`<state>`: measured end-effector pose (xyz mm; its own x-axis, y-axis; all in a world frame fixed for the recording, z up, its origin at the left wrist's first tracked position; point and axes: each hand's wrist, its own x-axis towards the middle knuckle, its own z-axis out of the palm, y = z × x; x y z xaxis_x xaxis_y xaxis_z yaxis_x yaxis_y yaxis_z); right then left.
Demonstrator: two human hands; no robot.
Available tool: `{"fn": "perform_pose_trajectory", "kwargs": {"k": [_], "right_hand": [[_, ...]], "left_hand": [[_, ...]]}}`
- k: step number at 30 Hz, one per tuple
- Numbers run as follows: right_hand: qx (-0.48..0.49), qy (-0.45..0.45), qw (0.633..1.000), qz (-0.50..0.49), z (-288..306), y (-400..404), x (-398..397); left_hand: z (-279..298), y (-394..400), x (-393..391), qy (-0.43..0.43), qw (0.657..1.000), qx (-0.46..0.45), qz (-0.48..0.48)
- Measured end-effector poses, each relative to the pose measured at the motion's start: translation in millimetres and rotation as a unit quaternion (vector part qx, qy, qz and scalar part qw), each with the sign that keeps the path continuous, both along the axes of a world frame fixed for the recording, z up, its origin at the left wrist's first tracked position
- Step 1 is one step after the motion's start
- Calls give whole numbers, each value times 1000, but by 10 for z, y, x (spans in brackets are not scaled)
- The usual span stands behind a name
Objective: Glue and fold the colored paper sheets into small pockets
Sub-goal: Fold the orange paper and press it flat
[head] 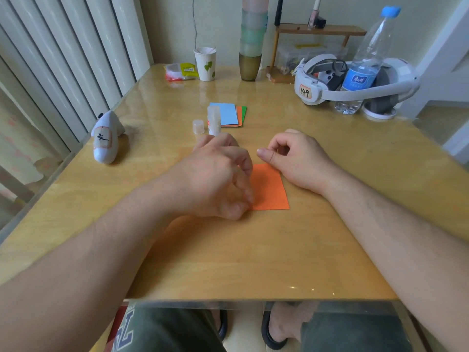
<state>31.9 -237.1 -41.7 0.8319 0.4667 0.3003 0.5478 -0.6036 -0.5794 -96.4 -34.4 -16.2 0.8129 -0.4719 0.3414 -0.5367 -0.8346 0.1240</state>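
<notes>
An orange paper sheet (pixel 270 189) lies flat on the wooden table (pixel 253 250) in front of me. My left hand (pixel 215 179) covers its left edge, fingers curled, thumb and fingertips pinching the lower left corner. My right hand (pixel 299 161) rests on the table at the sheet's upper right corner, fingers loosely curled and holding nothing. Behind my left hand stands an uncapped glue stick (pixel 213 120) with its clear cap (pixel 198 126) to its left. A small stack of blue, orange and green sheets (pixel 229 114) lies right of the glue.
A white controller (pixel 105 137) lies at the left. At the back stand a paper cup (pixel 206 64), a snack packet (pixel 180 71), stacked cups (pixel 251 47), a wooden shelf (pixel 319 30), a headset (pixel 355 80) and a water bottle (pixel 365 64).
</notes>
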Motion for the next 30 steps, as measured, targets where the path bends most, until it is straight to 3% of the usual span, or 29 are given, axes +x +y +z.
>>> {"fn": "perform_pose_trajectory", "kwargs": {"k": [5, 9, 14, 20, 26, 30], "right_hand": [[9, 8, 1000, 0, 18, -7, -15], [7, 4, 999, -43, 48, -35, -18], [-89, 11, 994, -61, 147, -133, -73], [-143, -15, 990, -9, 209, -134, -200], [-121, 51, 990, -50, 242, -37, -249], [-139, 21, 990, -27, 193, -60, -240]], "left_hand": [[-15, -43, -10, -30, 999, 27, -20], [-37, 52, 26, 42, 998, -49, -7], [-80, 120, 140, 53, 988, -129, 67], [-116, 83, 172, 70, 981, -154, 96], [-128, 90, 169, 76, 974, -179, 114], [-146, 103, 193, 78, 972, -189, 115]]}}
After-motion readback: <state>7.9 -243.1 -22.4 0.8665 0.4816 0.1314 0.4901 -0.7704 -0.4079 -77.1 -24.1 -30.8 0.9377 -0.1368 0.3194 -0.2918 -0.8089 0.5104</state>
